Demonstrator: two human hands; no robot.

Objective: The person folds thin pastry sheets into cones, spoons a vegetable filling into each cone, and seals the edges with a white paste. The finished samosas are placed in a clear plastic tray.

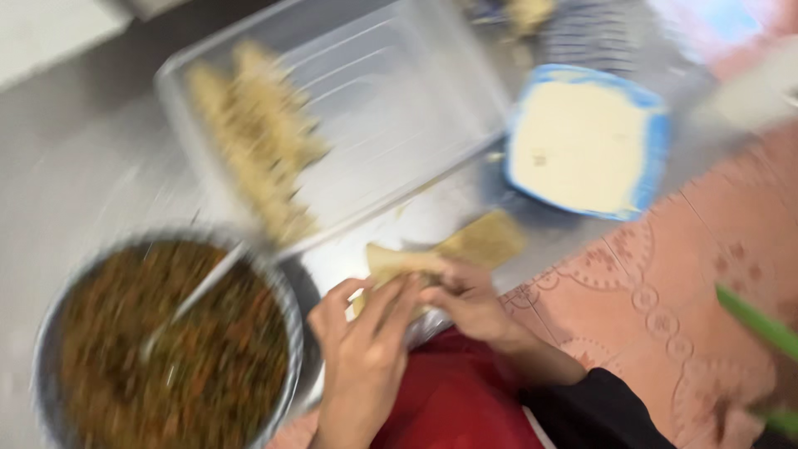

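Tan pastry sheet [440, 254] lay at worktop [100, 158] edge, left hand [366, 349] and right hand [470, 303] fingers pinched on its near end, filling bowl [166, 341] left, clear tray [332, 116] behind.

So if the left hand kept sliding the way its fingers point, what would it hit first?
Probably the pastry sheet that the left hand already touches; beyond it, the clear plastic tray. Blur makes depth uncertain.

No packages, labels, signs or screens show anywhere in this blurred view.
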